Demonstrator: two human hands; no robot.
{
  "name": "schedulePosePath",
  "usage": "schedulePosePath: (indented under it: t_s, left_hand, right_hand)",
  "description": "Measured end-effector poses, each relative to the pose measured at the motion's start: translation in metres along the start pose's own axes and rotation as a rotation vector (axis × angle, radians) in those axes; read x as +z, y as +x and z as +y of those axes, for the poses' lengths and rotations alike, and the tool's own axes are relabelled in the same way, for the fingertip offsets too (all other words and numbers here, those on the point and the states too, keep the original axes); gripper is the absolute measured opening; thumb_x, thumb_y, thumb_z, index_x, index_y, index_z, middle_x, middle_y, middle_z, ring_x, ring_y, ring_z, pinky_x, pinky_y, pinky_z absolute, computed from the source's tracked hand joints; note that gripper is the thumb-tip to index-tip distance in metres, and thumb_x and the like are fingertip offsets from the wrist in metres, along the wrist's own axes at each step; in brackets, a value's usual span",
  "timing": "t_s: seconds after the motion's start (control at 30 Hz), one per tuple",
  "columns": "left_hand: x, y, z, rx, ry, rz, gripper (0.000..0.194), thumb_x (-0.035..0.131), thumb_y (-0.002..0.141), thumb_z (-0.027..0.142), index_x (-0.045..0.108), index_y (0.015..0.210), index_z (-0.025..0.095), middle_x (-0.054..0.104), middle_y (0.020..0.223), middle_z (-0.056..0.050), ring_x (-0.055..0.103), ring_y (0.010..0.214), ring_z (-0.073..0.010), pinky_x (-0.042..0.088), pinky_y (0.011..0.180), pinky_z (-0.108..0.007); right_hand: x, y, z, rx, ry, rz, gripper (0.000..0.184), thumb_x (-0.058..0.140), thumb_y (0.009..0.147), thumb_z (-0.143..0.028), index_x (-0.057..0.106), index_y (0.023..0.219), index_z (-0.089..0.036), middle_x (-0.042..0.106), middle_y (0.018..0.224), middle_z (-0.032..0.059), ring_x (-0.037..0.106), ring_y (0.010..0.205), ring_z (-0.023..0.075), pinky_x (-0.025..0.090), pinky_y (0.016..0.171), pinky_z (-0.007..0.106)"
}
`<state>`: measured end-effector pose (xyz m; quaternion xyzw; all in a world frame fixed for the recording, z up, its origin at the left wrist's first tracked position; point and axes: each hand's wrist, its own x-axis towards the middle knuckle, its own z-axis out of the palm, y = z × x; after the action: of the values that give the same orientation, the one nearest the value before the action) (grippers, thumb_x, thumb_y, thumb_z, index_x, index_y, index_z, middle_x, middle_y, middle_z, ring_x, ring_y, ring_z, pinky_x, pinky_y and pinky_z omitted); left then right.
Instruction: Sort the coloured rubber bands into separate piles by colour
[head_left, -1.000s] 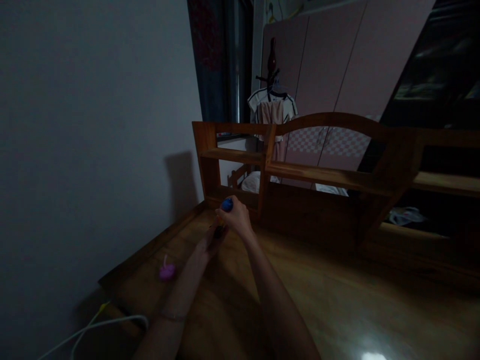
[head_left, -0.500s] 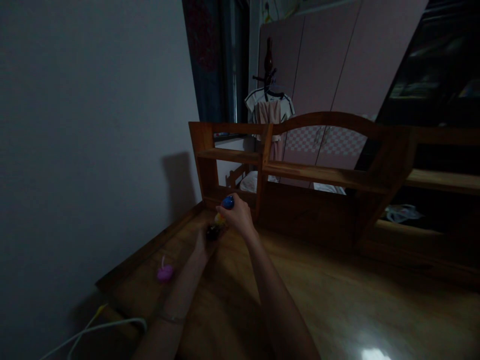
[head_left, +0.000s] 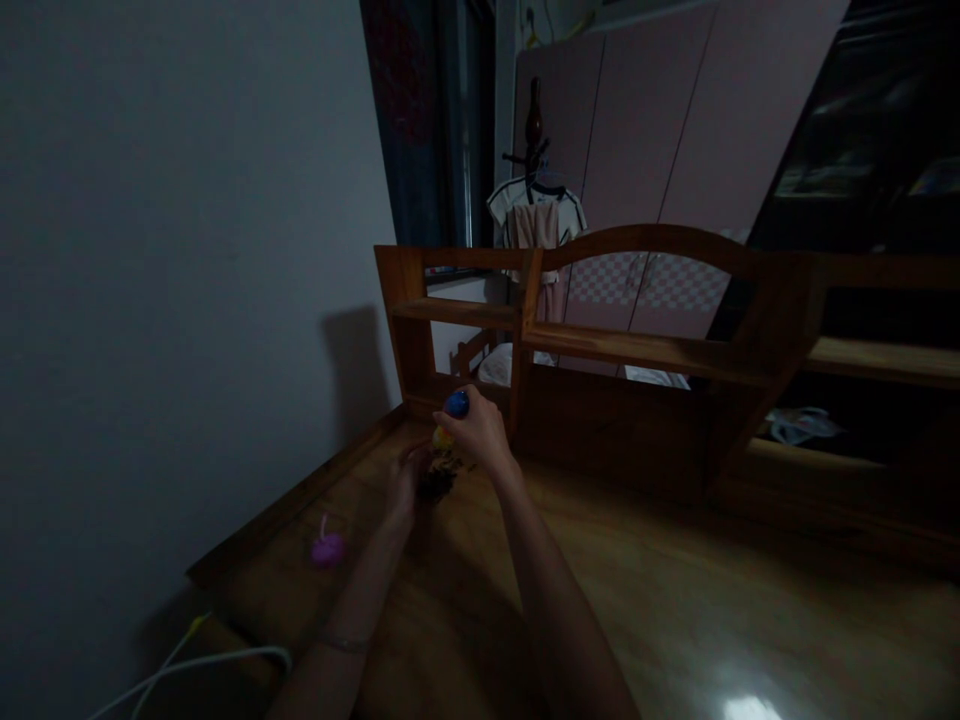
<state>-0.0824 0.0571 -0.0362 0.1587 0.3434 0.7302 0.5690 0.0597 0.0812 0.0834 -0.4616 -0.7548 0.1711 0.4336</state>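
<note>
The room is dim. My right hand (head_left: 476, 435) is closed around a small object with a blue top (head_left: 456, 403) and a yellow part below it, held over the far left of a wooden desk (head_left: 675, 620). My left hand (head_left: 403, 488) lies just below and left of it, fingers curled beside a small dark clump (head_left: 437, 482) on the desktop; whether it grips that clump I cannot tell. A small pink object (head_left: 328, 549) with a thin stem lies on the desk further left, apart from both hands.
A wooden shelf unit (head_left: 645, 340) stands along the desk's back edge. A grey wall (head_left: 187, 250) borders the left side. White cables (head_left: 195, 665) hang off the near left corner. Clothes on a hanger (head_left: 534, 215) and pink wardrobe doors show behind.
My left hand has slid a little down and left, away from my right hand, and the dark clump now shows between them. My right hand holds its place.
</note>
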Motion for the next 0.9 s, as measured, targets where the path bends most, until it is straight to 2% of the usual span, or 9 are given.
schedulePosePath:
  t_s: [0.07,0.2,0.3,0.43,0.5,0.63,0.77,0.9]
  left_hand:
    - [0.000,0.003,0.000,0.022,0.011,0.021,0.026,0.065,0.080,0.010,0.065,0.106,0.014,0.073,0.079,-0.003,0.070,0.066,-0.0142,0.053,0.066,-0.021]
    - [0.005,0.011,0.003,0.026,-0.017,0.027,0.019,0.055,0.090,0.013,0.064,0.106,0.016,0.072,0.085,-0.004,0.070,0.077,-0.0144,0.055,0.078,-0.025]
    - [0.011,0.007,0.009,0.000,-0.050,-0.012,0.022,0.054,0.094,0.028,0.065,0.110,0.018,0.072,0.094,-0.006,0.070,0.086,-0.0174,0.056,0.083,-0.031]
    - [0.019,-0.003,0.014,-0.030,-0.078,-0.098,0.034,0.058,0.091,0.046,0.067,0.109,0.018,0.071,0.107,-0.009,0.068,0.097,-0.0220,0.057,0.086,-0.035]
    - [0.021,-0.004,0.013,-0.029,-0.084,-0.138,0.033,0.058,0.091,0.045,0.067,0.108,0.019,0.071,0.108,-0.008,0.068,0.098,-0.0219,0.057,0.087,-0.036]
    - [0.021,-0.002,0.005,-0.042,-0.066,-0.186,0.023,0.055,0.094,0.030,0.067,0.108,0.018,0.073,0.105,-0.008,0.069,0.096,-0.0209,0.057,0.087,-0.037]
    - [0.022,-0.004,0.002,-0.047,-0.034,-0.210,0.024,0.052,0.092,0.022,0.066,0.112,0.019,0.072,0.107,-0.009,0.067,0.103,-0.0227,0.057,0.087,-0.037]
    - [0.032,-0.015,0.008,-0.065,-0.005,-0.269,0.029,0.053,0.090,0.026,0.065,0.115,0.017,0.070,0.115,-0.012,0.064,0.111,-0.0274,0.056,0.088,-0.041]
  right_hand:
    - [0.000,0.000,0.001,-0.004,0.027,0.012,0.039,0.070,0.078,-0.050,0.058,0.104,-0.024,0.069,0.093,0.0035,0.066,0.087,0.0222,0.047,0.074,0.030]
    - [0.001,0.001,0.002,0.007,0.122,0.042,0.035,0.068,0.080,-0.050,0.058,0.100,-0.024,0.069,0.091,0.0026,0.066,0.085,0.0198,0.048,0.073,0.028]
    - [0.001,0.001,0.003,0.066,0.140,0.038,0.034,0.067,0.080,-0.052,0.060,0.095,-0.022,0.069,0.088,0.0038,0.066,0.083,0.0202,0.048,0.071,0.028]
    - [0.001,0.002,0.004,0.141,0.122,-0.023,0.039,0.068,0.076,-0.057,0.063,0.087,-0.019,0.069,0.085,0.0075,0.065,0.084,0.0226,0.049,0.070,0.029]
    - [0.000,0.003,0.004,0.154,0.125,-0.057,0.041,0.070,0.074,-0.058,0.064,0.085,-0.018,0.069,0.083,0.0079,0.065,0.080,0.0222,0.048,0.067,0.028]
    - [-0.002,0.005,0.007,0.157,0.135,-0.090,0.038,0.070,0.073,-0.056,0.065,0.078,-0.018,0.068,0.076,0.0066,0.064,0.071,0.0201,0.047,0.061,0.026]
    - [-0.004,0.007,0.013,0.168,0.154,-0.086,0.039,0.072,0.071,-0.056,0.065,0.077,-0.018,0.068,0.076,0.0070,0.065,0.071,0.0205,0.046,0.060,0.026]
    - [-0.004,0.012,0.024,0.184,0.195,-0.076,0.043,0.071,0.071,-0.058,0.068,0.086,-0.018,0.070,0.080,0.0057,0.066,0.074,0.0193,0.047,0.062,0.025]
